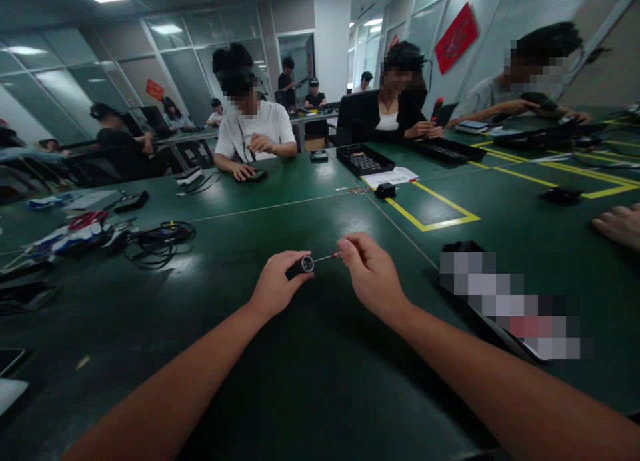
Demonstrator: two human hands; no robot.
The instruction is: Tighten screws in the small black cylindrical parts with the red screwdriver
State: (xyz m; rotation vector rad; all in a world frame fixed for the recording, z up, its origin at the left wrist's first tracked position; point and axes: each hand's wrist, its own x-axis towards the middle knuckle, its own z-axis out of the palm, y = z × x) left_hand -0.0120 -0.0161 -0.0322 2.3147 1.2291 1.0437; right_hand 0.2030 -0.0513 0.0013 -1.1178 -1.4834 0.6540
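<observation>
Centrally, a small dark cylinder (303,265) with a pale ring at its end is pinched in the closed fingers of the left hand (277,284), above the green table (310,374). A thin screwdriver (327,257) is clamped in the fingertips of the right hand (371,274), its tip set at the cylinder's end. Further left, tangled black cables (159,238) are seen; beyond, a black tray (365,160) and a yellow-taped rectangle (431,211) are laid out.

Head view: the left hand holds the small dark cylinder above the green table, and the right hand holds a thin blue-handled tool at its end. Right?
Not quite. In the head view the thin tool in the right hand has a red handle, not blue. The left hand does hold the small dark cylinder above the green table.
</observation>
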